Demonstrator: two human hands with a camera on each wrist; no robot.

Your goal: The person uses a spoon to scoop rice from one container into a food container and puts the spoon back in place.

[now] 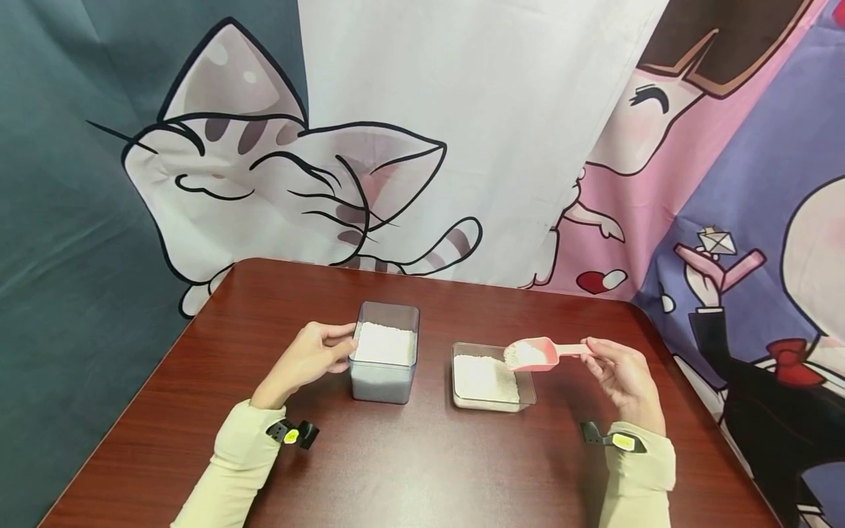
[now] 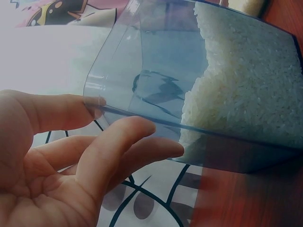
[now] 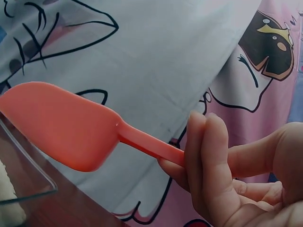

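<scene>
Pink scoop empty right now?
No, the head view shows white grains in the bowl of the pink scoop, whose handle the right hand holds.

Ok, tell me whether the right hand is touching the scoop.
Touching. The right wrist view shows it: the right hand pinches the scoop by its handle, with fingers over the handle's end.

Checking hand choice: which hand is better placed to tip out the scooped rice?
Right, I'd say. The right hand holds the pink scoop by its handle, with rice in it. The left hand is at the tall box.
</scene>
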